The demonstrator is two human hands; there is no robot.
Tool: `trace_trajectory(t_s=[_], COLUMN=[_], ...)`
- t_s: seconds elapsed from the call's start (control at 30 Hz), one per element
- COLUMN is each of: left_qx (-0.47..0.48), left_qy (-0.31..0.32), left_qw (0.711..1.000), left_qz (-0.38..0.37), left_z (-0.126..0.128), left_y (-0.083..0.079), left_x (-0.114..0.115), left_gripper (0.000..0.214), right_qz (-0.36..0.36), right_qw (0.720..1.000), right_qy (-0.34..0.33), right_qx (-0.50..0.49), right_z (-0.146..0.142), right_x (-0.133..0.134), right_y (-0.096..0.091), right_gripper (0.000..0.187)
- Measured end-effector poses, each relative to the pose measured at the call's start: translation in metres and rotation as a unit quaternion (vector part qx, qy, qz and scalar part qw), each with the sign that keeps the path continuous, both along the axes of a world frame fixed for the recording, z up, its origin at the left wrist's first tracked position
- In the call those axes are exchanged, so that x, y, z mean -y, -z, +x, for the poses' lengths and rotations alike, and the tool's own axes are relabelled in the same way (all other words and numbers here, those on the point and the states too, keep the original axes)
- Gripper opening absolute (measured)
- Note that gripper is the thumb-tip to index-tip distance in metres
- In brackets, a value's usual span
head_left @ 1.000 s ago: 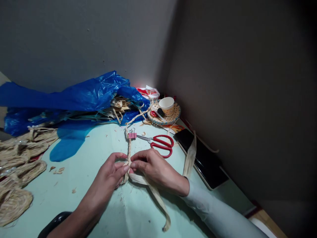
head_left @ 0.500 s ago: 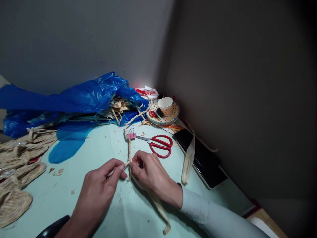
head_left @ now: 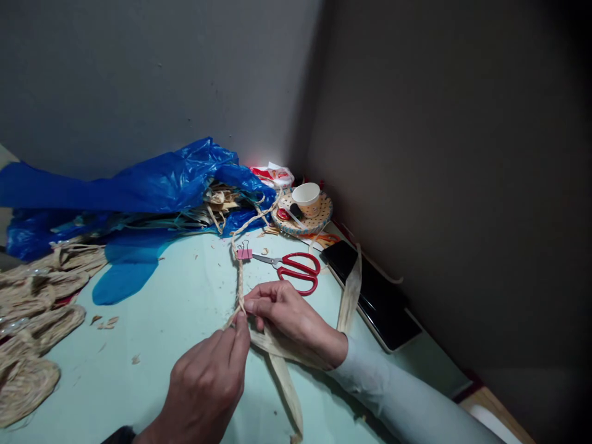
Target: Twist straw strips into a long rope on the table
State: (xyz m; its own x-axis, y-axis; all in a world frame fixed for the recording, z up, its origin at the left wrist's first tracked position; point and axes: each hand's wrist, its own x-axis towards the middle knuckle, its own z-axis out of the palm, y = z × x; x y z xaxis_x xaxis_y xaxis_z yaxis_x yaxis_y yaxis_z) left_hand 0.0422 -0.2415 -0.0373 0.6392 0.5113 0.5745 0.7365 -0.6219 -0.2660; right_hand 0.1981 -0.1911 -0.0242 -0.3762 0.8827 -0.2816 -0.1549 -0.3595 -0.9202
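A thin braid of pale dried plant fibre (head_left: 240,277) runs toward me over the pale green table, with a pink binder clip (head_left: 244,253) on it farther up. At its near end, my left hand (head_left: 210,370) is closed, thumb and fingers pinching the strands. My right hand (head_left: 284,314) pinches the same end from the right side. Loose flat fibre strips (head_left: 287,388) trail from there, passing under my right hand and toward the front. Red-handled scissors (head_left: 298,271) lie just beyond my right hand, their tip near the clip.
At the back left, a blue plastic bag (head_left: 176,176) spills dried fibre. Woven fibre slippers (head_left: 41,345) lie at the left edge. A patterned round lid (head_left: 324,213) carries a paper cup (head_left: 306,197). To the right, another fibre strip (head_left: 351,290) crosses a black tablet-like slab (head_left: 383,308).
My left hand has turned knuckles-up and moved right, closer to my right hand at the braid's end. A wide strip now stretches under my right hand toward the wrist.
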Motion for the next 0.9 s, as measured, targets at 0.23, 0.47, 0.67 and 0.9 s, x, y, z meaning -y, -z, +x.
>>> trace_trajectory(t_s=[0.23, 0.47, 0.67, 0.9], left_qx=[0.172, 0.538, 0.507, 0.382], left_qy=[-0.022, -0.103, -0.070, 0.008], left_qw=[0.965, 0.522, 0.467, 0.586], left_qz=[-0.198, -0.654, -0.721, -0.715], left_z=[-0.015, -0.010, -0.020, -0.024], left_y=[-0.017, -0.024, -0.023, -0.033], left_x=[-0.005, -0.035, -0.044, -0.050], left_gripper=[0.018, 0.050, 0.042, 0.025], right_qz=[-0.016, 0.012, 0.053, 0.146], right_qw=[0.999, 0.999, 0.997, 0.975], right_qy=[0.029, 0.037, 0.013, -0.014], right_qx=[-0.016, -0.011, 0.053, 0.168], right_z=[-0.005, -0.006, 0.004, 0.008], right_x=[0.003, 0.002, -0.002, -0.002], right_y=[0.005, 0.002, -0.001, 0.002], right_gripper=[0.007, 0.011, 0.006, 0.011])
